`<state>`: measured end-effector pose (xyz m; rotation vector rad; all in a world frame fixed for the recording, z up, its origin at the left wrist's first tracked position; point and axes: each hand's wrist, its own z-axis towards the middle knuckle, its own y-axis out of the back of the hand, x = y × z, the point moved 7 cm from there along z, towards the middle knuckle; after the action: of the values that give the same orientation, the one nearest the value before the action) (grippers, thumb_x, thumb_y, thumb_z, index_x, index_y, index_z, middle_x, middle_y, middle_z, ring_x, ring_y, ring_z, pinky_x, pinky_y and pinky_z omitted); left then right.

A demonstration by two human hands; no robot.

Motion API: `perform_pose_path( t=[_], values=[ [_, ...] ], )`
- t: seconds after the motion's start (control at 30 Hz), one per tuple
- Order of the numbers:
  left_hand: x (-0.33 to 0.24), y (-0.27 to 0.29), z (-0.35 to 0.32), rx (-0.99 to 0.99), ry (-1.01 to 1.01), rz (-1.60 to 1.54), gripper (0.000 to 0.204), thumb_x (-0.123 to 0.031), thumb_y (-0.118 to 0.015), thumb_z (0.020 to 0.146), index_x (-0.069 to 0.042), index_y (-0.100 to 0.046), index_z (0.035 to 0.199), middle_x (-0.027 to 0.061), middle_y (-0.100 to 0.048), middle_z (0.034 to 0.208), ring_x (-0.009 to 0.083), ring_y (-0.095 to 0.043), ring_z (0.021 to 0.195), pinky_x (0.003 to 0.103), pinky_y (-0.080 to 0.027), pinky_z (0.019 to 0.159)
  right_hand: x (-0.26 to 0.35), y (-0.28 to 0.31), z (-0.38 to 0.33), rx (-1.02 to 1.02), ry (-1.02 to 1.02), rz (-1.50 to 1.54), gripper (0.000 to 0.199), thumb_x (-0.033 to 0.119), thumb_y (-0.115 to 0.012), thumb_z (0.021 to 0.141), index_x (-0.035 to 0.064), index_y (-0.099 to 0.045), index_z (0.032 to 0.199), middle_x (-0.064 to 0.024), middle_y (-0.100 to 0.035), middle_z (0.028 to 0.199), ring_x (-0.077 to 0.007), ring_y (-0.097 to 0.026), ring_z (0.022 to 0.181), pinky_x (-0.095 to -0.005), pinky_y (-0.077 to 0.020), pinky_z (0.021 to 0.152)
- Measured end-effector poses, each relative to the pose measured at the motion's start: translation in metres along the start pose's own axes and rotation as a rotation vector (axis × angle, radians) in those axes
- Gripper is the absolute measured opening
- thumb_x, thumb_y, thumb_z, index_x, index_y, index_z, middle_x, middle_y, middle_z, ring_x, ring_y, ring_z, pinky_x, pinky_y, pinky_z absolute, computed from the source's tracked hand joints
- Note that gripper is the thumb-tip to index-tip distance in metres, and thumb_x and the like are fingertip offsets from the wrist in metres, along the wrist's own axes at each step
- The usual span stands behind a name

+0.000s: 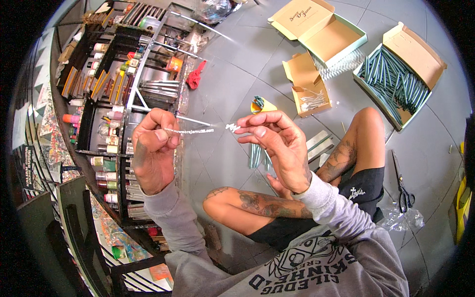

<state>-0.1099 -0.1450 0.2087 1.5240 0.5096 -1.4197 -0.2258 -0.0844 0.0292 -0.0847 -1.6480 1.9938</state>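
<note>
a thin clear plastic tube [190, 130] with white print along it is held level in the air, in front of a person sitting cross-legged on a grey tiled floor [237, 64]. the left hand [153, 148] is curled into a loose fist and pinches the tube's left end between thumb and forefinger. the right hand [277, 143] is half open, fingers spread and bent, and its fingertips meet the tube's right end, where a small white piece [232, 127] sits; whether the fingers grip that piece or only touch it cannot be told. the tube hangs above the person's knees, between the two hands. under the right hand, on the floor, lie a few teal sticks [256, 154] and a yellow paper cone [262, 105] with more teal sticks in it. farther off to the right, an open cardboard box [419, 54] holds many teal sticks, an empty open box [321, 29] lies far behind it, and a smaller brown box [307, 81] holds thin white pieces. black-handled scissors [403, 185] lie on the floor at the near right, beside crumpled clear plastic [401, 218]. to the left stands a dark shelf rack [106, 99] crowded with small bottles and flat packets, and a red cloth [195, 75] lies on the floor beside it.
</note>
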Motion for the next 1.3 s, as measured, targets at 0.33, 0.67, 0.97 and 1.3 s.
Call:
perform_pose_path(
  t=[0.33, 0.67, 0.97, 1.3],
  values=[
    [0.000, 0.008, -0.012, -0.044, -0.008, 0.037, 0.022, -0.022, -0.059, 0.073, -0.002, -0.054, 0.080, 0.0034, -0.050, 0.073, 0.0096, -0.045, 0.064, 0.022, -0.035, 0.060, 0.012, -0.008, 0.010, 0.092, 0.018, -0.160, 0.013, 0.008, -0.065, 0.093, 0.0022, -0.066, 0.104, -0.0094, -0.062, 0.120, -0.0136, -0.057, 0.106, -0.0302, -0.0471, 0.091],
    [0.002, 0.016, -0.016, -0.051, -0.008, 0.003, 0.020, -0.021, -0.058, 0.074, -0.002, -0.053, 0.081, 0.0038, -0.050, 0.073, 0.0102, -0.044, 0.065, 0.023, -0.036, 0.062, -0.028, -0.014, -0.007, 0.100, -0.239, 0.022, 0.011, 0.009, -0.062, 0.090, 0.0033, -0.068, 0.098, -0.0094, -0.061, 0.117, -0.0182, -0.059, 0.108, -0.0351, -0.0488, 0.089],
    [0.007, 0.023, -0.018, -0.051, 0.002, -0.017, 0.021, -0.020, -0.058, 0.073, -0.002, -0.054, 0.081, 0.0041, -0.050, 0.073, 0.0101, -0.047, 0.065, 0.022, -0.036, 0.060, -0.042, -0.020, -0.008, 0.096, -0.333, 0.171, 0.012, 0.012, -0.064, 0.092, 0.0037, -0.069, 0.099, -0.0095, -0.062, 0.116, -0.0211, -0.061, 0.109, -0.0356, -0.0489, 0.087],
    [0.015, 0.025, -0.027, -0.103, -0.012, 0.019, 0.023, -0.023, -0.061, 0.075, -0.002, -0.056, 0.083, 0.0024, -0.052, 0.074, 0.0084, -0.046, 0.064, 0.022, -0.034, 0.059, -0.036, -0.015, -0.012, 0.055, -0.271, 0.113, 0.008, 0.007, -0.063, 0.091, 0.0024, -0.067, 0.095, -0.0106, -0.062, 0.114, -0.0189, -0.062, 0.101, -0.0337, -0.0490, 0.084]
  ],
)
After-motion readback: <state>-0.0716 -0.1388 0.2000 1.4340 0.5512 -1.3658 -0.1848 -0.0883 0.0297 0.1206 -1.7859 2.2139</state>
